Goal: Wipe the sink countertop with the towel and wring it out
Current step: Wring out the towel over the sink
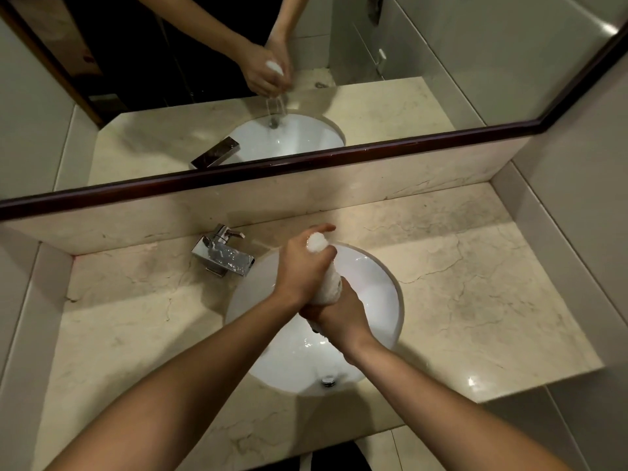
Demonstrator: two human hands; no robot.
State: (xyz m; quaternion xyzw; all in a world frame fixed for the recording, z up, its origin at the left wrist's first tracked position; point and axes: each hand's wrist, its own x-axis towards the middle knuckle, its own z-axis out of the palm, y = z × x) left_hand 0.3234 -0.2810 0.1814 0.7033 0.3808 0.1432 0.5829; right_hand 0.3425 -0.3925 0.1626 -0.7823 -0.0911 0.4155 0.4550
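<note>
A white towel (329, 284), twisted into a thick roll, is held over the white oval sink basin (377, 283). My left hand (302, 266) grips the roll's upper end, with a white tuft sticking out past the fingers. My right hand (336, 317) grips the lower end, just below the left hand. The mirror's reflection shows water trickling from the towel into the basin. The beige marble countertop (475, 294) surrounds the basin.
A chrome square faucet (224, 254) stands at the basin's back left. The drain (328, 381) sits near the basin's front. A dark-framed mirror (306, 158) runs above the marble backsplash. Tiled walls close both sides of the counter.
</note>
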